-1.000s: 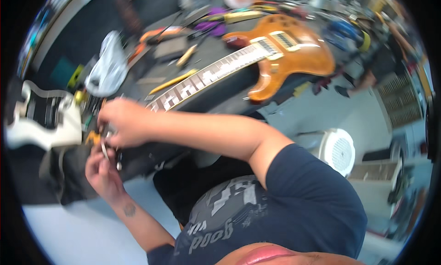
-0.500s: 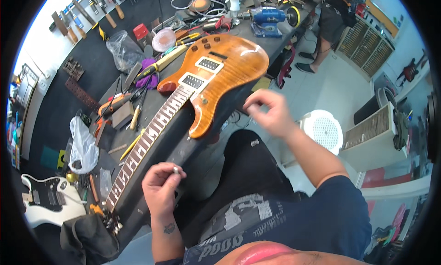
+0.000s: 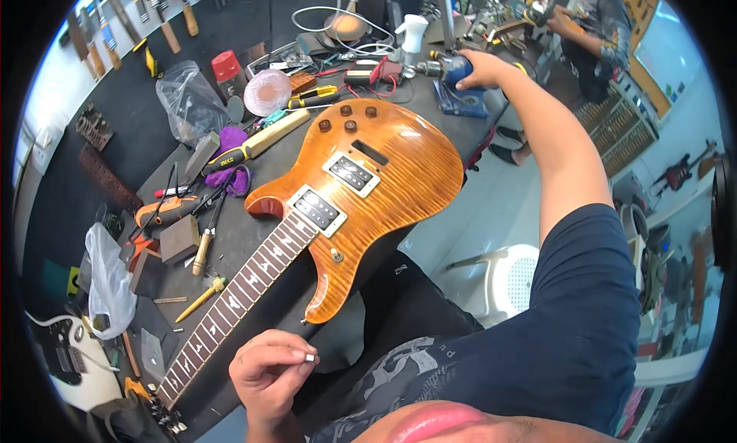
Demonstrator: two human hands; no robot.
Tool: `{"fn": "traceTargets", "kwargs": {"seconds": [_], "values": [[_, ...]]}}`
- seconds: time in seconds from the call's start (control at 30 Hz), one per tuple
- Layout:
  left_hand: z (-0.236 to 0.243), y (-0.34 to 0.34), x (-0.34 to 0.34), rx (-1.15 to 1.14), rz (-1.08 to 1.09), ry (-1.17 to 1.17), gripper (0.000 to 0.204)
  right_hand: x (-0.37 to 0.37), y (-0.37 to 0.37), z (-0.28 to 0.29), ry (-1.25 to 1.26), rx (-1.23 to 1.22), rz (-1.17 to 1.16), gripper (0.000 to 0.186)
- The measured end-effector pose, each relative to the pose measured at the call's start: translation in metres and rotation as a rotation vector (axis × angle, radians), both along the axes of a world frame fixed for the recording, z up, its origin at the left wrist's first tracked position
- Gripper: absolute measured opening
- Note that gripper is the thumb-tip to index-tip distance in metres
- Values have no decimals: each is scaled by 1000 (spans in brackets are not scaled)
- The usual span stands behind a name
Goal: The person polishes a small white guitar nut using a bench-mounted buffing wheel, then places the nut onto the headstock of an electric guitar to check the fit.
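Observation:
My left hand [image 3: 270,374] is closed in a pinch, with a small white piece [image 3: 310,358] between thumb and fingertips. Its exact kind is too small to tell. An amber flame-top electric guitar [image 3: 407,166] lies face up on the bench just beyond, its neck [image 3: 238,299] slanting down to the left. No strings show on it; pickups and several dark knobs are fitted. Out at the far right, my right arm is stretched past the guitar body. There my right hand [image 3: 488,68] is closed round the rear of a blue power drill [image 3: 453,68], partly covering it.
Left of the guitar lie a yellow-handled tool [image 3: 249,145], a dark block [image 3: 180,239] and a plastic bag [image 3: 111,278]. A spray bottle [image 3: 412,34] stands near the drill. A white guitar [image 3: 80,358] is at lower left, a white stool [image 3: 513,282] at right. Another person [image 3: 595,40] works behind.
My right hand has gone from above my lap, beside the guitar, up to the blue drill and closed on it. My left hand keeps its pinch. The view has shifted.

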State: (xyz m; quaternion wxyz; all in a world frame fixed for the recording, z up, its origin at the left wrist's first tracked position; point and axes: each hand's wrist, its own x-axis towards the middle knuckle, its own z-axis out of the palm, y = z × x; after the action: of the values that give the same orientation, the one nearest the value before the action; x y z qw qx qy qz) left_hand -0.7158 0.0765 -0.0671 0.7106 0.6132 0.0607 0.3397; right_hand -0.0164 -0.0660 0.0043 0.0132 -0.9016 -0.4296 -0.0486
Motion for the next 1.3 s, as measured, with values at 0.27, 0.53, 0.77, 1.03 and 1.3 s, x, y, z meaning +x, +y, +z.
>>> {"fn": "traceTargets", "kwargs": {"seconds": [0.27, 0.53, 0.77, 1.03, 1.3], "values": [[-38, -66, -2, -126, 332, -73, 21, -31, 26, 20, -244, -297, -153, 97], [-25, -158, 36, -77, 330, 30, 24, -24, 73, 22, -77, -410, -375, 99], [1, -178, 81, 117, 202, 134, 23, 7, 44, 36, 390, -147, -362, 92], [-37, -146, 178, -51, 201, 289, 10, -6, -10, 28, 514, 136, -280, 119], [-18, -100, 285, 314, 196, 331, 9, -13, 14, 20, 480, 114, -386, 83]]}}
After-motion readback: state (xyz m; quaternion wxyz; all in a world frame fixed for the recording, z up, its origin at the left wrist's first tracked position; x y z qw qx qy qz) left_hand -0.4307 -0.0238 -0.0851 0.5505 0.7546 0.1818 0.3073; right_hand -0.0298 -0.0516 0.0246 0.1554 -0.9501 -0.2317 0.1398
